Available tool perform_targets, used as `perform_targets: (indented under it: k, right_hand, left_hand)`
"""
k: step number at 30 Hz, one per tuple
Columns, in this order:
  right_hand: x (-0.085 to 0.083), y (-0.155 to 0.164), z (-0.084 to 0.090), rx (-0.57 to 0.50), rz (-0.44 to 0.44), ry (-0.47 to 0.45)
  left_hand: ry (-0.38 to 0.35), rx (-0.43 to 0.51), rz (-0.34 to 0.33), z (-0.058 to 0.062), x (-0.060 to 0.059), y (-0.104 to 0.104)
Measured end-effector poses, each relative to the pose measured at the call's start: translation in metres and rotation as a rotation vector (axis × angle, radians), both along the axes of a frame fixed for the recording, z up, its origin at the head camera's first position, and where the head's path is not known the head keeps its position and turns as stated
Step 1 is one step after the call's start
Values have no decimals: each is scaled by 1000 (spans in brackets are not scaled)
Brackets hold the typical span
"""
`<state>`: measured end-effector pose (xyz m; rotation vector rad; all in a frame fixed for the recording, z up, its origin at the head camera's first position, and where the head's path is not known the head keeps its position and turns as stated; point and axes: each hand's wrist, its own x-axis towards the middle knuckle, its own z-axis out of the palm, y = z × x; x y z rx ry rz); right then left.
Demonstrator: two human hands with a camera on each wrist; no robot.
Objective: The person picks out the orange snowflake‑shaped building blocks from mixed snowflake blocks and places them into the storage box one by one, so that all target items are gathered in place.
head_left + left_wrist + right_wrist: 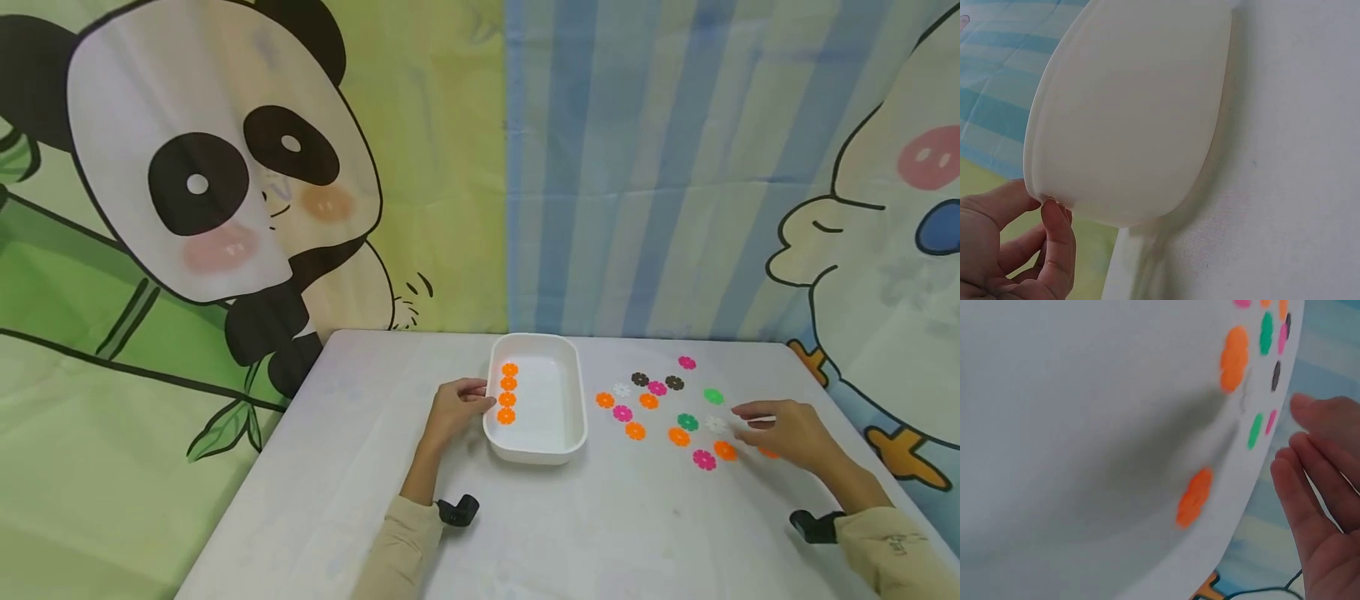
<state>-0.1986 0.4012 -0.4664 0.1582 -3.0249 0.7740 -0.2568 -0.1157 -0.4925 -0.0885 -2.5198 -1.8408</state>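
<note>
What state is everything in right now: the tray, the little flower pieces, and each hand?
White tray: upright on the table, holding four orange flowers in a row along its left side.
Loose flowers: lying flat, scattered right of the tray.
Left hand: fingers pinching the tray's left rim.
Right hand: open, fingers straight, over the loose flowers.

Bright even light, soft shadows on the table (615, 533), wrist views blurred close up, wide-angle edge stretch

White table (360, 467) bears tray (573, 433) (white), flower discs (636, 431).
</note>
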Motion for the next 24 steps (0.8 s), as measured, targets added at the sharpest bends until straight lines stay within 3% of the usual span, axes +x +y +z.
perform_targets:
  k: [7, 14, 24]
  right_hand:
    - [10, 32, -12, 36, 15, -135]
    - [12, 44, -27, 60, 24, -90]
    - [11, 48, -28, 58, 17, -94]
  left_hand:
    - [-8, -11, 1, -2, -1, 1]
    - [2, 15, 2, -2, -1, 1]
    - [10, -1, 11, -2, 1, 3]
